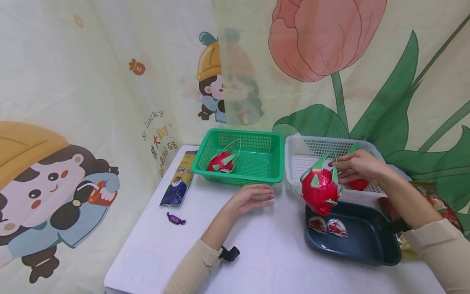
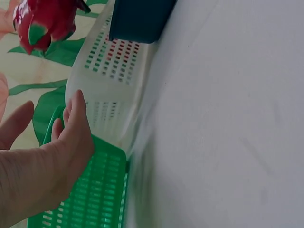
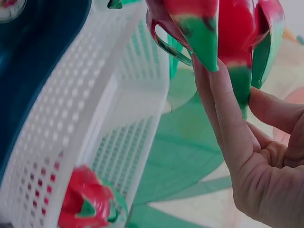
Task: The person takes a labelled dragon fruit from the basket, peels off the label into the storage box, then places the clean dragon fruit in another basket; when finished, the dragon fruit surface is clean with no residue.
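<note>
Between thumb and fingers, my right hand [image 1: 358,166] pinches a red dragon fruit [image 1: 320,192] by its green leaf tips. The fruit hangs over the front of the white basket [image 1: 298,143] and the left end of the dark blue tray [image 1: 361,241]. Another dragon fruit [image 3: 88,199] lies inside the white basket, partly behind my hand in the head view. My left hand [image 1: 253,199] holds nothing, its fingers extended in front of the green basket [image 1: 205,175]. A dragon fruit [image 1: 222,162] sits in that basket's left part.
Two round red-and-white stickers [image 1: 337,228] lie in the tray. Left of the green basket is a blue-and-gold packet [image 1: 180,179], with a purple wrapped candy [image 1: 176,219] nearer the front. Colourful packages [image 1: 437,200] stand behind my right forearm. A printed curtain [image 1: 242,61] hangs behind the table.
</note>
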Tool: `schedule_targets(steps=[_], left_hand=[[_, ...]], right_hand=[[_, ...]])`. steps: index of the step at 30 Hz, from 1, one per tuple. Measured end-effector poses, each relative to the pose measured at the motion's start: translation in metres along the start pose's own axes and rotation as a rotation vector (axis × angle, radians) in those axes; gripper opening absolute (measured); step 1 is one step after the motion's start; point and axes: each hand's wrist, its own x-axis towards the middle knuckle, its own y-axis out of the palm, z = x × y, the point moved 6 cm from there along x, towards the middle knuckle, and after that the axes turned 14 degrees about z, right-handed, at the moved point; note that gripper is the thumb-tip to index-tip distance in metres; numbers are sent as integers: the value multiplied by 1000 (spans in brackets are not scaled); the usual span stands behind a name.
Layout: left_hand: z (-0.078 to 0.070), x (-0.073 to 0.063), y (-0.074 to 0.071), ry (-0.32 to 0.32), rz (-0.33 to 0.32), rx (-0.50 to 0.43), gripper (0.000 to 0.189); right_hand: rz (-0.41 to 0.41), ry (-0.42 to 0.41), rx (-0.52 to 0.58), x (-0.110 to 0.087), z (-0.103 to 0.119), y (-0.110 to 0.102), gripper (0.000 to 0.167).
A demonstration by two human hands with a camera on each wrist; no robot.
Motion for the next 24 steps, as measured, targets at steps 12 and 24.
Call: schedule_targets(steps=[12, 24], left_hand=[[9, 17, 17, -14, -31, -167, 26], [13, 34, 31, -6, -90, -278, 9]], right_hand=[[-43, 68, -14, 6, -11, -49, 58], [-40, 86, 70, 27, -12, -88, 43]])
